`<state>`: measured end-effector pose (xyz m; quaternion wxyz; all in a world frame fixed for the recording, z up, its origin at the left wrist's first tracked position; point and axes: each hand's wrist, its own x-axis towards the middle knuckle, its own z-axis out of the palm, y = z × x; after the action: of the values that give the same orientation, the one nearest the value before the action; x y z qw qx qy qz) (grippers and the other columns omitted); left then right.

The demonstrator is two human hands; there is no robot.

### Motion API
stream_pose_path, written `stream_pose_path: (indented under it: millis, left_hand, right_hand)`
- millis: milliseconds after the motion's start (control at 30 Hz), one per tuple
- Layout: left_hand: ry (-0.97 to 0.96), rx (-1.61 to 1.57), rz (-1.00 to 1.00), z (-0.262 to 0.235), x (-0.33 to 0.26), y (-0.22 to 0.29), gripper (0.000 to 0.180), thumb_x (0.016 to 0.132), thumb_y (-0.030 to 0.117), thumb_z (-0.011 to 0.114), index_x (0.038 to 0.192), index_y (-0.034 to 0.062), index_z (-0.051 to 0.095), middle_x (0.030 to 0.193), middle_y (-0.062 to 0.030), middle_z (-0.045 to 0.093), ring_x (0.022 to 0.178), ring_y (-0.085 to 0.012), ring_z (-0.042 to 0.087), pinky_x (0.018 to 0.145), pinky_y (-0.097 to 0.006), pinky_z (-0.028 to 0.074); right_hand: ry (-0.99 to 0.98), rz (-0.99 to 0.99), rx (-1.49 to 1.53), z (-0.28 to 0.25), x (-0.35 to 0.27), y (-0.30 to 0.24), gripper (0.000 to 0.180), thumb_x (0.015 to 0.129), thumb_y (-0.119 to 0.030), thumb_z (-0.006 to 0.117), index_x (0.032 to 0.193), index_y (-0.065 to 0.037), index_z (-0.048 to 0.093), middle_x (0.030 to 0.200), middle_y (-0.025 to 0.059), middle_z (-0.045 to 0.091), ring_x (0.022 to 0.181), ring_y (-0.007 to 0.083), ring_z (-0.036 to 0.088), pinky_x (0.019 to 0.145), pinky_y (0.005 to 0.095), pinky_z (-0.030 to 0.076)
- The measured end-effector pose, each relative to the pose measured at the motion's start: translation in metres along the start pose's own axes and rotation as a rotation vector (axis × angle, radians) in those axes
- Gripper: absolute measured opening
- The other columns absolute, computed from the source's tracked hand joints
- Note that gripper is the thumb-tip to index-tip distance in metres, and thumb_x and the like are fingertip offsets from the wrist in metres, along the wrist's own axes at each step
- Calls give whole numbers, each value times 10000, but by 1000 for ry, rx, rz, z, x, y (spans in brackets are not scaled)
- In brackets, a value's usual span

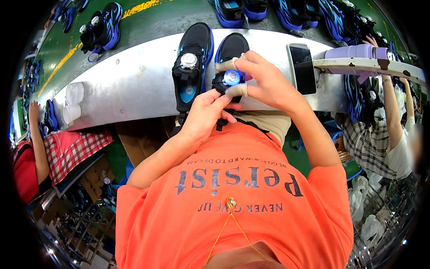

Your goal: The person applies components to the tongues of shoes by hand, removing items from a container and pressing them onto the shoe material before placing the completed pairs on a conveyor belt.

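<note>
Two black running shoes with blue-purple soles lie side by side on the metal bench, toes pointing away from me. The left shoe (195,42) has a white round dial (188,60) on its laces and stands untouched. On the right shoe (232,43) a similar dial (231,77) glows blue. My right hand (271,85) reaches over that shoe, its thumb and forefinger in pale finger cots on either side of the lit dial. My left hand (204,112) pinches the shoe's opening near the heel, partly hiding it.
A phone (302,69) lies right of the shoes. White plastic cups (74,94) stand at the bench's left end. A purple bottle (354,52) lies by a white metal bar (380,66). More shoes (107,27) line the green belt beyond. Co-workers sit at both sides.
</note>
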<state>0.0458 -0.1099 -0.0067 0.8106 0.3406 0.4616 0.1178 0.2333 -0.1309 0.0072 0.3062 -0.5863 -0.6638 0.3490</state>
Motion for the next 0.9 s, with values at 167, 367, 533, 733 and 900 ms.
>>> stream_pose_path:
  millis: [167,367,533,733,900]
  left_hand:
    - [3,-24,14,2,-2,-2,223,968,151,509,1076,-25,593,956,-139,674,646,-134,603,652,-250,491]
    - [-20,-70,-23,3,-6,4,222,976,140,488,1077,-33,584,970,-146,665,701,-150,622,647,-259,506]
    - [-40,-67,-35,12,-4,-4,276,994,160,456,1148,-49,549,1114,-121,623,965,-190,647,690,-268,537]
    - [-37,-50,-52,19,-8,6,329,993,215,463,1143,-66,545,1112,-141,621,942,-224,661,697,-284,556]
    - [3,-44,-49,25,-2,1,357,977,228,486,1146,-80,550,1126,-154,608,933,-257,672,651,-290,577]
  right_hand:
    - [37,31,-4,8,-3,5,333,759,-198,718,1080,-143,652,832,100,521,778,275,558,682,363,466]
    - [0,-83,50,0,4,3,337,744,-163,744,1073,-121,683,810,65,517,710,179,532,628,299,444]
    - [202,-27,-60,23,-7,7,329,731,-180,762,1038,-97,678,762,60,520,612,177,508,561,302,434]
    - [60,58,18,3,-4,6,321,741,-170,751,1046,-110,671,790,56,495,620,158,486,596,278,447]
    - [-195,91,42,-13,8,1,290,714,-96,707,999,-116,661,848,46,464,687,148,502,634,272,455]
